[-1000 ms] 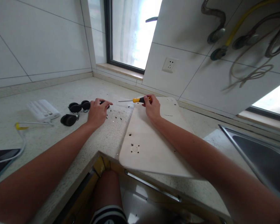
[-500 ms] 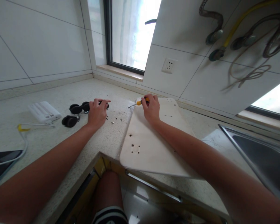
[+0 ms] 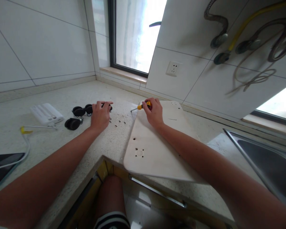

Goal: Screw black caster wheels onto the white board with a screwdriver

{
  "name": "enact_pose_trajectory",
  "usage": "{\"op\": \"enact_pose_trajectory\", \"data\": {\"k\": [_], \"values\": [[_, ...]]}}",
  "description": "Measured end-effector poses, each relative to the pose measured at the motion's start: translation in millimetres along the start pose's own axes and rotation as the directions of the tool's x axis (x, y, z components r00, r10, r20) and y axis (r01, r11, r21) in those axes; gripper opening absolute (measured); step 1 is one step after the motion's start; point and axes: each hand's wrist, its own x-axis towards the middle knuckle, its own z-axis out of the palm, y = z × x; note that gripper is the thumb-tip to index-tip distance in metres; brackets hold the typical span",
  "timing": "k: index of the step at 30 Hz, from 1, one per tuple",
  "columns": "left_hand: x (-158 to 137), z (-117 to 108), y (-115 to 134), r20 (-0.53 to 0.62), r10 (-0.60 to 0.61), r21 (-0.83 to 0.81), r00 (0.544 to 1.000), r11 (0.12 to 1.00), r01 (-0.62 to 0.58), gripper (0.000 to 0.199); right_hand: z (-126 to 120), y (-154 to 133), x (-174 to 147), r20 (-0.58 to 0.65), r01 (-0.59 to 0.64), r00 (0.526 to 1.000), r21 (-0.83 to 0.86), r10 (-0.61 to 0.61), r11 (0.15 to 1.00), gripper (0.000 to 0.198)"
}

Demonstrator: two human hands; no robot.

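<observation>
My right hand (image 3: 154,113) is closed around the handle of a screwdriver (image 3: 140,107) with a yellow and black grip. Its shaft points left past the board's edge, with a small dark bit at the tip, perhaps a screw. Beneath my right forearm lies a pale wooden board (image 3: 154,143) with rounded corners and groups of small holes. On the counter, my left hand (image 3: 100,116) curls over a black caster wheel (image 3: 111,108), mostly hidden by the fingers. Further casters (image 3: 72,123) lie just left of that hand. Several small screws (image 3: 116,125) are scattered between the hand and the board.
A white power bank (image 3: 47,114) with a cable rests on the speckled counter (image 3: 69,92) at the left. A dark flat device (image 3: 4,165) lies nearer me. To the right is a metal sink (image 3: 264,165). Hoses and valves (image 3: 220,41) hang on the tiled wall.
The view has shifted slightly. The screwdriver's tip sits a little lower and its handle has turned slightly in my right hand. My left hand stays at the caster wheel.
</observation>
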Motion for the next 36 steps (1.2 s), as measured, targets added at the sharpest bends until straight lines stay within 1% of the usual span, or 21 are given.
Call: {"op": "enact_pose_trajectory", "data": {"k": [5, 8, 12, 16, 25, 31, 36], "values": [[0.8, 1.2, -1.4, -0.001, -0.014, -0.008, 1.0, 1.0, 0.014, 0.041, -1.9, -4.9, 0.1, 0.008, 0.01, 1.0, 0.088, -0.011, 0.996, 0.029], [1.0, 1.8, -2.9, -0.001, -0.022, -0.01, 1.0, 1.0, 0.022, 0.042, -1.3, -6.7, -0.6, 0.024, -0.021, 1.0, 0.163, 0.017, 0.986, 0.034], [0.2, 2.2, -4.5, 0.012, -0.018, -0.003, 1.0, 1.0, 0.018, 0.043, 0.8, -7.9, -2.2, 0.092, -0.08, 0.994, 0.28, 0.056, 0.957, 0.045], [-0.9, 2.6, -5.0, 0.047, -0.002, 0.019, 0.999, 1.0, 0.001, 0.041, 1.4, -8.9, -3.0, 0.113, -0.108, 0.991, 0.346, 0.073, 0.932, 0.049], [-1.2, 3.6, -3.9, 0.122, 0.036, 0.056, 0.992, 0.998, -0.043, 0.04, 4.8, -4.9, -1.7, 0.09, -0.141, 0.989, 0.396, 0.114, 0.908, 0.047], [-0.9, 4.1, -4.3, 0.134, 0.044, 0.057, 0.99, 0.997, -0.053, 0.039, 6.1, -1.5, -0.8, 0.077, -0.126, 0.992, 0.386, 0.104, 0.914, 0.05], [-0.2, 4.0, -3.6, 0.138, 0.045, 0.052, 0.989, 0.997, -0.053, 0.039, 7.2, 1.7, -0.8, 0.074, -0.115, 0.993, 0.37, 0.094, 0.922, 0.049]]}}
